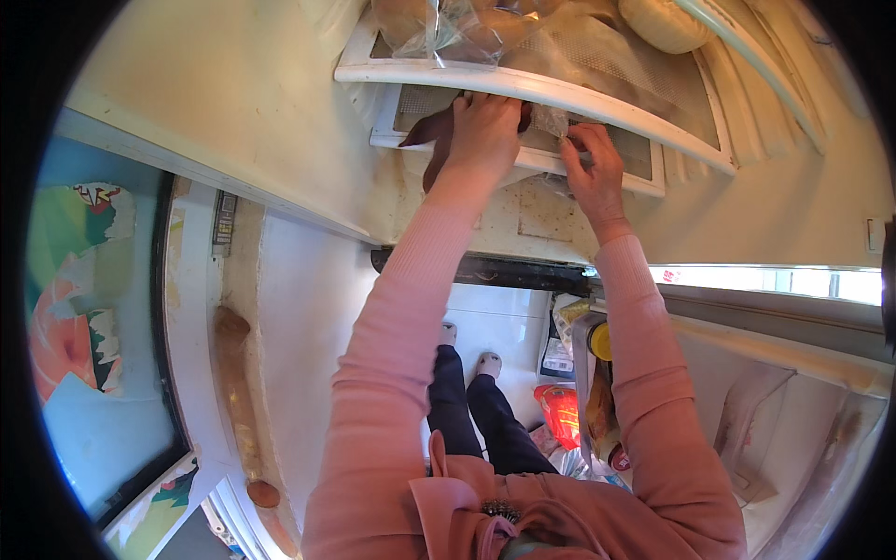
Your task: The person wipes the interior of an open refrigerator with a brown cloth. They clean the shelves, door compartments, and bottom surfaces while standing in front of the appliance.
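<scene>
Both of my hands reach into an open refrigerator, between two white-framed shelves. My left hand [486, 133] holds a dark brown cloth [425, 131] at the lower shelf [623, 182], and part of the cloth hangs over the shelf's front edge. The fingertips of that hand are partly hidden beneath the upper shelf [560, 89]. Just to the right, my right hand [595, 162] pinches a piece of clear plastic bag [549, 120] between thumb and fingers. What lies deeper on the lower shelf is hard to make out.
A clear plastic bag [448, 31] with rounded contents and a pale ribbed round object [665, 26] rest on the upper shelf. At right, the open door's rack holds a yellow-lidded jar [600, 341]. A red packet [560, 414] shows beside it. A sticker-covered panel [105, 280] stands left.
</scene>
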`<state>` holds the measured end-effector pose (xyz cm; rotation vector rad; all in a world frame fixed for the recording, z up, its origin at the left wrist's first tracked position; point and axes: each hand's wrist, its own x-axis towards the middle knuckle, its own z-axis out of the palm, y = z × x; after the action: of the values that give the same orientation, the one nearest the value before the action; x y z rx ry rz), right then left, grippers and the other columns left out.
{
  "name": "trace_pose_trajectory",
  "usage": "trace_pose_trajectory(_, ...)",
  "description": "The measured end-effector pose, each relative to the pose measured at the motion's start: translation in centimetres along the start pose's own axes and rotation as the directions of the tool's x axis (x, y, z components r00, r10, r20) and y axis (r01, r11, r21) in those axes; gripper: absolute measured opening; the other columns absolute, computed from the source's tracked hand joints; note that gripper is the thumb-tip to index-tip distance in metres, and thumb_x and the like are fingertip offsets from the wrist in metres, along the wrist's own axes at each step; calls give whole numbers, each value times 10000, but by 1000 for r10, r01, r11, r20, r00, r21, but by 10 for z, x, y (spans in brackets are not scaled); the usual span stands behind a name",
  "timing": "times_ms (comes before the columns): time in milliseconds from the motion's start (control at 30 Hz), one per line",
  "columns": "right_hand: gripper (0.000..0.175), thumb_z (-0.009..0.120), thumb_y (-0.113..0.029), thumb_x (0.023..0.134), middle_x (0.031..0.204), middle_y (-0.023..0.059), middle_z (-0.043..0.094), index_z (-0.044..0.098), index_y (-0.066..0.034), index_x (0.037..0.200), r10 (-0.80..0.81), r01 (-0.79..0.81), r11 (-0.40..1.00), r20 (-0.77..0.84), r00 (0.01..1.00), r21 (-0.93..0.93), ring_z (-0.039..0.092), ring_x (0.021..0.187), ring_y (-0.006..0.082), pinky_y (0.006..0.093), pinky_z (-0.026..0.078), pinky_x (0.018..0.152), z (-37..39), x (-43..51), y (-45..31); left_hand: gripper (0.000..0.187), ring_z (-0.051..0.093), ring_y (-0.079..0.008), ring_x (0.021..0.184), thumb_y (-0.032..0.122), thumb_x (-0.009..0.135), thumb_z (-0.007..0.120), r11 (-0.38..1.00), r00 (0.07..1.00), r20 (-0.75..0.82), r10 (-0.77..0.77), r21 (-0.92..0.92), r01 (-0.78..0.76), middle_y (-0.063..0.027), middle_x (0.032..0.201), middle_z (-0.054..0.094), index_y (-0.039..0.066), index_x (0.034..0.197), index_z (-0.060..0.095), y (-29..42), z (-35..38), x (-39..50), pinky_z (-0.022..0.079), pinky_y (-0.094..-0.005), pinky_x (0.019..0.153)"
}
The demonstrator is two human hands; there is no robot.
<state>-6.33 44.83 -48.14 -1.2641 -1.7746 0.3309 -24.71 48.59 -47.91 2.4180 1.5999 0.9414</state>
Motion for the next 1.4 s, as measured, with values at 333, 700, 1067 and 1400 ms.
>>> trace_pose_trajectory(333, 175, 665, -91, 875, 1019, 126, 628, 637, 9, 1016, 9, -9, 1000, 1, 1000, 3, 662, 873, 261, 333, 535, 737, 2, 2, -5, 197, 522, -293, 1179, 23, 766, 634, 1000, 997, -68, -29, -10, 28, -79, 1161, 614, 51, 954, 684, -4, -3, 13, 394, -489, 942)
trace_pose_trajectory(700, 159, 660, -35, 884, 1012, 107, 624, 633, 33, 1024, -38, 38, 999, 5, 999, -32, 639, 851, 202, 289, 515, 776, 1, -2, -1, 230, 491, -296, 1228, 41, 800, 599, 996, 997, 23, -73, -43, 74, -103, 1225, 600, 49, 1014, 681, 1, 3, 7, 383, -515, 989)
trace_pose_trajectory(1067, 157, 660, -31, 886, 1017, 109, 623, 630, 33, 1027, -27, 27, 999, 1, 1000, -22, 638, 864, 198, 287, 515, 775, 1, -1, -2, 207, 506, -307, 1211, 51, 801, 601, 998, 994, 86, -67, 1, 67, -113, 1205, 606, 41, 994, 676, 4, -3, 4, 381, -520, 990)
trace_pose_trajectory(1400, 173, 667, -36, 879, 1013, 105, 625, 632, 30, 1035, -16, 16, 999, 4, 1000, -33, 638, 860, 200, 286, 511, 788, 3, -2, -4, 189, 498, -302, 1204, 71, 791, 640, 999, 999, -23, -42, 14, 42, -90, 1178, 605, 52, 973, 687, -2, 9, 5, 406, -504, 944)
